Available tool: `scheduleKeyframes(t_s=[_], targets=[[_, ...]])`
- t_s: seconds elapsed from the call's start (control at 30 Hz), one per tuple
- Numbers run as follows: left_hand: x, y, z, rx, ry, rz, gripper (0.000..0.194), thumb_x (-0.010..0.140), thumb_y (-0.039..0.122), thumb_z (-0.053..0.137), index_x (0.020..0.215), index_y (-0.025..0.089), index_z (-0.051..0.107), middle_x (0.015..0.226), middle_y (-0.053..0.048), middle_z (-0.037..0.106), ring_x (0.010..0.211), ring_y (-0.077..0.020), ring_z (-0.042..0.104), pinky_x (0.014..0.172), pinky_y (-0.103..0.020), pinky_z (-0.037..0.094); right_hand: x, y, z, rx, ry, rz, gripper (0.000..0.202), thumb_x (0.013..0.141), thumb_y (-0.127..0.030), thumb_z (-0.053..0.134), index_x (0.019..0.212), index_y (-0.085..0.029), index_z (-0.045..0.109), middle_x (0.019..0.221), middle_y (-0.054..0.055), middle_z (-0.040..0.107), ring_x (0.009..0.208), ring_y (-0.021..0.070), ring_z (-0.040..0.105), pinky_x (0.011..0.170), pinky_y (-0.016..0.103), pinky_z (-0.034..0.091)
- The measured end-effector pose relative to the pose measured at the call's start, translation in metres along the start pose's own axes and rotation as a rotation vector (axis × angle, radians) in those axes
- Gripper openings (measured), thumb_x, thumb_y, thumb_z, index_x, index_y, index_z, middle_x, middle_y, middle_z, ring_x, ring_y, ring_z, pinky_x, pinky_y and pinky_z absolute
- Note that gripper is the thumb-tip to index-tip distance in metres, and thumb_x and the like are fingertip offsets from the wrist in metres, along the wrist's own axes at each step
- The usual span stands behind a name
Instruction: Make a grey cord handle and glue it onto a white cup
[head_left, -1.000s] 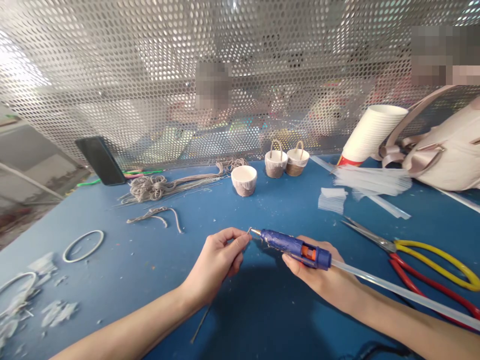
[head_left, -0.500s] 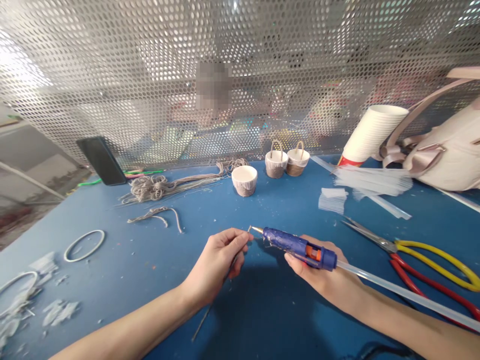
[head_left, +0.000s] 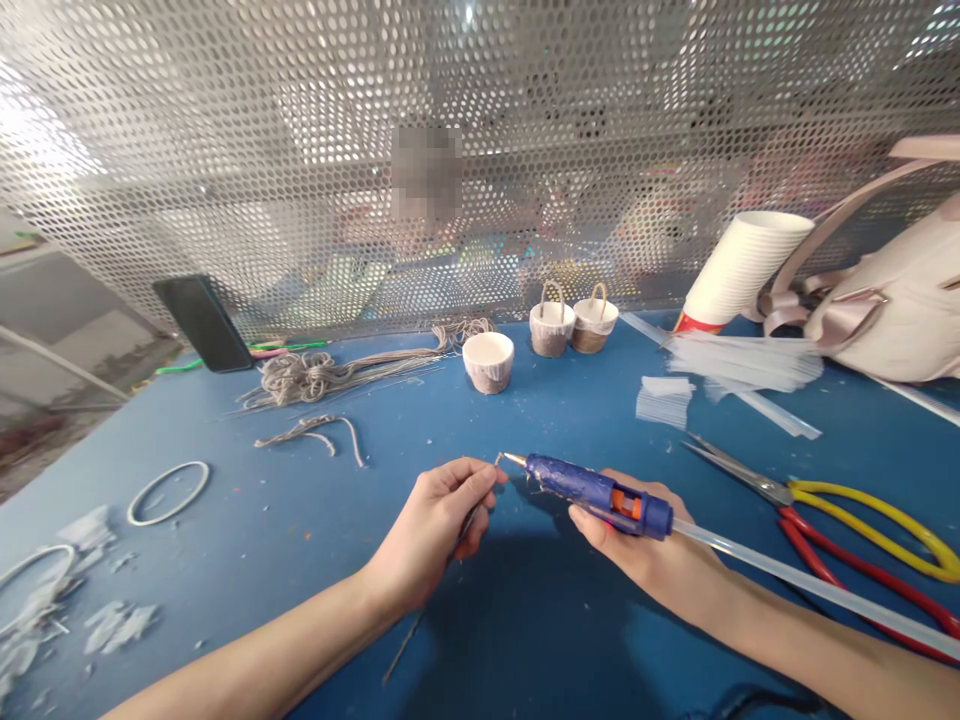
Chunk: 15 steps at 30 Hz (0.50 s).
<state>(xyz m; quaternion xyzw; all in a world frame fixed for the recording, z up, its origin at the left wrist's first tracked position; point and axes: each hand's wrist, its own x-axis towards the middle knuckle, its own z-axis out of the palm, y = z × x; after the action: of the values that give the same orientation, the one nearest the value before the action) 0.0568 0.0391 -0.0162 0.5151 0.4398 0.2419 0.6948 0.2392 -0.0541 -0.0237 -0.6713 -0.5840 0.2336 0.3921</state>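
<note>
My left hand (head_left: 450, 510) pinches a thin cord (head_left: 403, 648) near the middle of the blue table; one short end sticks up at the fingertips and the rest trails below the palm. My right hand (head_left: 645, 540) is wrapped round a blue glue gun (head_left: 577, 482) with a long clear glue stick (head_left: 810, 585) in its back. The metal nozzle is at the cord's short end; whether they touch I cannot tell. Beyond my hands stands a small white cup (head_left: 488, 362) without a handle, its lower part wrapped. Two similar cups (head_left: 552, 328) with cord handles are behind it.
Scissors (head_left: 780, 490) with yellow and red handles lie at right, below glue sticks (head_left: 772, 405), stacked paper cups (head_left: 746, 265) and a pale bag (head_left: 892, 290). Bundled cord (head_left: 296, 376), a leaning phone (head_left: 204, 322) and a ring (head_left: 169, 492) are at left. A perforated metal panel (head_left: 300, 230) rises behind.
</note>
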Motion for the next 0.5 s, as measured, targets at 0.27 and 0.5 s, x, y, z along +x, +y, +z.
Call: scheduleKeyframes(t_s=[0.27,0.5], targets=[[-0.0004,-0.0008,-0.0008,-0.039,-0.023,-0.006,0.029,0.079,0.044,0.059,0.076,0.015,0.058,0.045,0.008,0.039,0.036,-0.0039,0.029,0.035,-0.017,0.02,0.0014,0.0019,0.0022,0.008,0.006,-0.022,0.024,0.082,-0.04,0.048,0.065,-0.025,0.056,0.054,-0.003,0.059,0.05,0.0152,0.058,0.049,0.023,0.049],[-0.0005,-0.0003,0.0002,-0.042,-0.019,-0.016,0.03,0.078,0.045,0.06,0.074,0.015,0.058,0.045,0.008,0.038,0.037,-0.0046,0.029,0.036,-0.017,0.02,0.0015,0.0031,-0.0004,-0.046,-0.041,-0.036,0.022,0.083,-0.038,0.05,0.068,-0.024,0.058,0.059,-0.003,0.064,0.054,0.0148,0.062,0.051,0.021,0.05]])
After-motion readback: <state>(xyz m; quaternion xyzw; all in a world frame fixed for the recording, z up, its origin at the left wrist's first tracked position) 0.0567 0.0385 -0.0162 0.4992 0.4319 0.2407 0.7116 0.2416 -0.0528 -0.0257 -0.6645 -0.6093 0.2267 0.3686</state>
